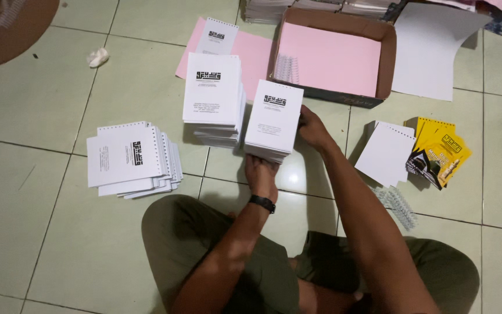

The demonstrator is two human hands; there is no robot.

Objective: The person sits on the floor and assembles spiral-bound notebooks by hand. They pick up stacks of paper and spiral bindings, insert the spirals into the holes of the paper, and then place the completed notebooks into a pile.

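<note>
Pale green glazed floor tiles (42,104) with dark grout lines; person seated cross-legged, olive trousers, viewed from above.

Left to right:

1. Crumpled white scrap of paper (97,56), one, upper left, well apart from both hands.
2. Fanned pile of white punched sheets with black printed emblem (130,160), one pile, lying flat on the floor, left of the knees.
3. Tall squared stack of white printed sheets (213,96), one, with one loose white punched sheet (217,36) behind it on one pink paper sheet (250,53).
4. Smaller stack of white printed sheets (273,120), one, just right of the tall stack. Left hand (261,173), black wristwatch on the wrist, curled against its near bottom edge; right hand (313,129) closed on its right side. Both hands grip it.
5. Brown cardboard box tray (388,61), one, lined with pink paper, one bunch of white plastic binding combs (286,68) at its left wall.
6. Large blank white sheet (431,49), one, right of the box.
7. Small pile of blank white punched sheets (386,153), one, near the right forearm.
8. Yellow and black printed covers (438,152), fanned; number cannot be told.
9. Clear plastic binding combs (401,206), number unclear, beside the right knee.
</note>
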